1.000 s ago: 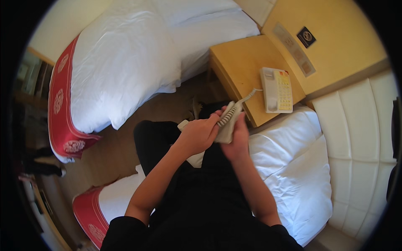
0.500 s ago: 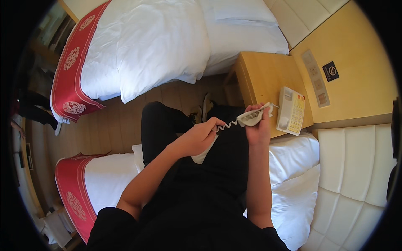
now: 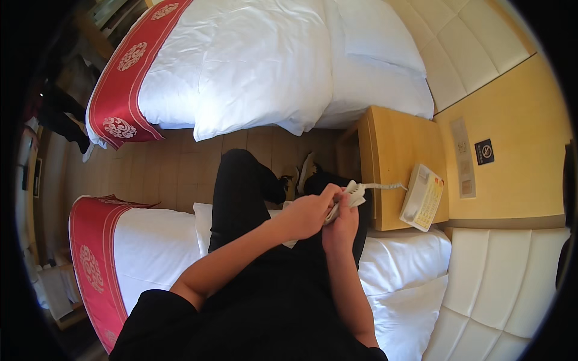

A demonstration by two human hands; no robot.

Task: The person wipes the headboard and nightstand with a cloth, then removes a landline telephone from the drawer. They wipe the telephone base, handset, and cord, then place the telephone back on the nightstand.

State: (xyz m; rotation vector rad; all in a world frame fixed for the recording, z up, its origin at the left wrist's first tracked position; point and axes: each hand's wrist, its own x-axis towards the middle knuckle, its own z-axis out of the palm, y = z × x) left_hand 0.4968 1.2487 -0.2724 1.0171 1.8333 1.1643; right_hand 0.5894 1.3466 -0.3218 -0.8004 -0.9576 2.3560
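Both hands meet mid-frame over the lap, on a white handset [image 3: 355, 195]. Left hand [image 3: 310, 212] curled over its near-left end, fingers wrapped on it. Right hand [image 3: 341, 224] clasps it from below, thumb up along the body. Handset sticks out to the right past both hands, tip just at the bench [image 3: 397, 141] edge. Coiled cord [image 3: 388, 186] runs right from the handset to the phone base [image 3: 422, 197] lying on the bench's near-right corner, well apart from the hands. Person sits on the near bed [image 3: 397, 265], legs in black. Far bed [image 3: 241, 60] with red runner [image 3: 123, 90] across the wood floor [image 3: 174, 162].
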